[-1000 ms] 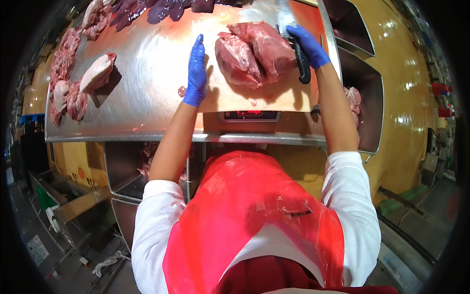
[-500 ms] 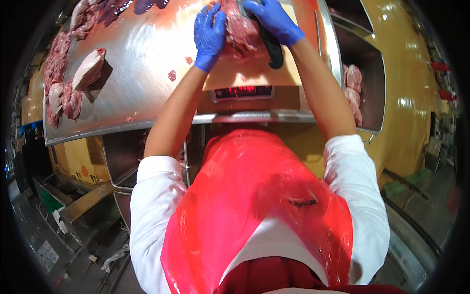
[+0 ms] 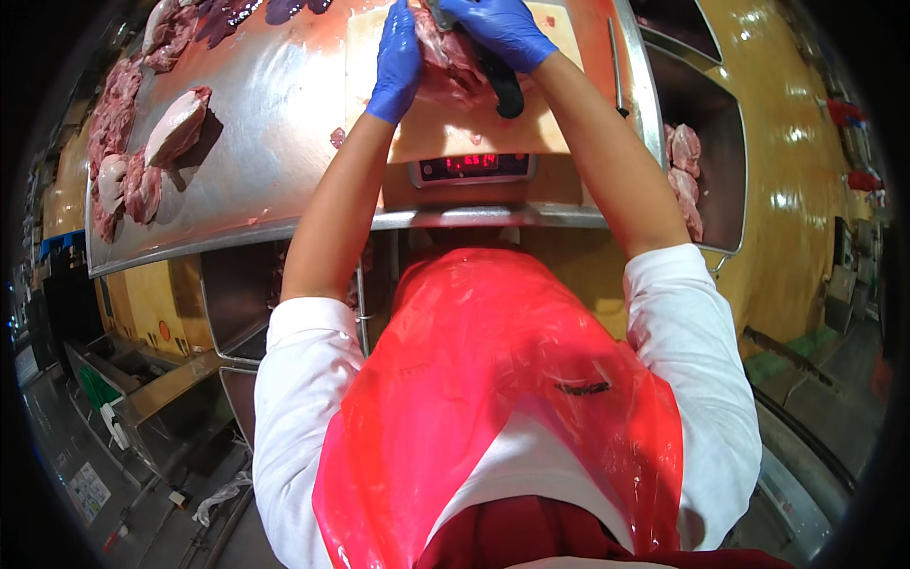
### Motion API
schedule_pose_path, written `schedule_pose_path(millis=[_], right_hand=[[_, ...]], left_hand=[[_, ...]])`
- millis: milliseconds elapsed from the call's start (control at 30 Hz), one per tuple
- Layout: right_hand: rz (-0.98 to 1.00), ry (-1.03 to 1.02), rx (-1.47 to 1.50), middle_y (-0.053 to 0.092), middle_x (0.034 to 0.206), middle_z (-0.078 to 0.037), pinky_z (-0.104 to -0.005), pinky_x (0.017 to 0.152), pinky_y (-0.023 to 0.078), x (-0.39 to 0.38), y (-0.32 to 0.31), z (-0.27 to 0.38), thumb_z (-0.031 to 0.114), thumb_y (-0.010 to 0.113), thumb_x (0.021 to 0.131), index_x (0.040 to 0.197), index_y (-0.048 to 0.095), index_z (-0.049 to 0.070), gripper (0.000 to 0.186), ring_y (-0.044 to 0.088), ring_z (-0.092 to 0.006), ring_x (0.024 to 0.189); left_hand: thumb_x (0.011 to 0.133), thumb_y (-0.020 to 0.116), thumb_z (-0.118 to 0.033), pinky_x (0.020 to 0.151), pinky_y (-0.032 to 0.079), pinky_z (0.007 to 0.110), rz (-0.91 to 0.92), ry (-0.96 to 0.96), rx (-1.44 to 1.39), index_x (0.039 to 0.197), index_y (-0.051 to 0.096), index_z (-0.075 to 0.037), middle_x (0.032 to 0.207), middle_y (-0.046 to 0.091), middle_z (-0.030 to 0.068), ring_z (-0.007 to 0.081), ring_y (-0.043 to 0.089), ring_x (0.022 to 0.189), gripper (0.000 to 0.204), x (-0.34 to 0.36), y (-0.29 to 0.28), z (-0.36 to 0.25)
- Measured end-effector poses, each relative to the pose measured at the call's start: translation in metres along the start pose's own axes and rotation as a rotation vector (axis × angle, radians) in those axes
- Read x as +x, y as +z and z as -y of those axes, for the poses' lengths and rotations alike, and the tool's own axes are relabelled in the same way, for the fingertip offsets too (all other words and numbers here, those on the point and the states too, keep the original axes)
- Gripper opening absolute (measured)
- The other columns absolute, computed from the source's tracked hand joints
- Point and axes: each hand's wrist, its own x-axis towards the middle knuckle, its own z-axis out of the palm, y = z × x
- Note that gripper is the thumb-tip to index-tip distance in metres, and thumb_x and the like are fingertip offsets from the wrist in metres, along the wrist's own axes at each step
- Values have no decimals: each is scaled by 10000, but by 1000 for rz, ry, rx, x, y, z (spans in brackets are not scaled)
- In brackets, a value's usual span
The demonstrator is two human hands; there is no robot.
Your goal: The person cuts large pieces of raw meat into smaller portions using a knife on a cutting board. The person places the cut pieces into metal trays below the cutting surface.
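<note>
A raw piece of meat [image 3: 449,68] lies on the pale cutting board [image 3: 559,114] at the top of the view. My left hand [image 3: 399,62], in a blue glove, is pressed along the meat's left side; its fingertips run up to the picture's upper edge. In my right hand [image 3: 502,30], also blue-gloved, is a knife [image 3: 505,87]. Its black handle slants down out of the palm over the meat's right side. A short stretch of grey blade shows left of that hand, close against the meat; the rest is hidden.
A scale with a lit red display [image 3: 472,169] sits below the board. Meat cuts [image 3: 177,127] lie on the steel table [image 3: 275,123] to the left, dark purple pieces [image 3: 226,17] at its far side. A thin rod [image 3: 616,66] lies right; beyond is a meat tub [image 3: 716,142].
Both hands have shifted a little farther away, toward the upper edge. My right hand and the knife have also moved left, closer to my left hand. The scale's display has changed.
</note>
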Motion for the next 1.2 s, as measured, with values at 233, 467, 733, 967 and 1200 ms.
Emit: schedule_pose_path(millis=[233,467,733,967,1200], right_hand=[[-150,-55,201,576,807,25,-240,636,437,-17,-83,3,167,540,957,917,611,80,119,514,-77,697],[-191,4,437,573,742,-19,-271,465,535,-55,-92,52,229,519,1004,1083,532,76,172,568,-120,513],[-167,94,366,569,717,-32,-264,514,509,-70,-75,64,200,533,972,1154,517,64,227,571,-115,554],[-204,-8,-150,582,681,-111,-317,602,471,-124,-8,-27,149,585,927,1352,457,-36,480,536,-127,598],[-194,19,-455,538,636,-128,-332,582,465,-75,40,-9,106,551,926,1520,338,208,639,516,-153,539]], left_hand=[[1022,245,-511,1182,98,433,-199,-270,-275,1507,336,-135,1551,351,96,249,265,1452,621,-43,-83,-52],[1028,250,-480,1159,185,432,-341,-263,-225,1456,394,-49,1493,421,152,278,338,1408,624,-38,-130,-87],[1038,294,-456,1123,265,435,-253,-383,-246,1393,477,-35,1431,485,149,266,411,1355,580,-46,-123,-49],[987,532,-193,850,507,356,-216,-369,-260,1113,617,-7,1073,663,109,210,645,997,240,-63,-136,-35],[938,603,-53,749,503,248,6,-307,-237,1056,635,7,962,665,68,113,621,846,136,-72,-125,-46]])
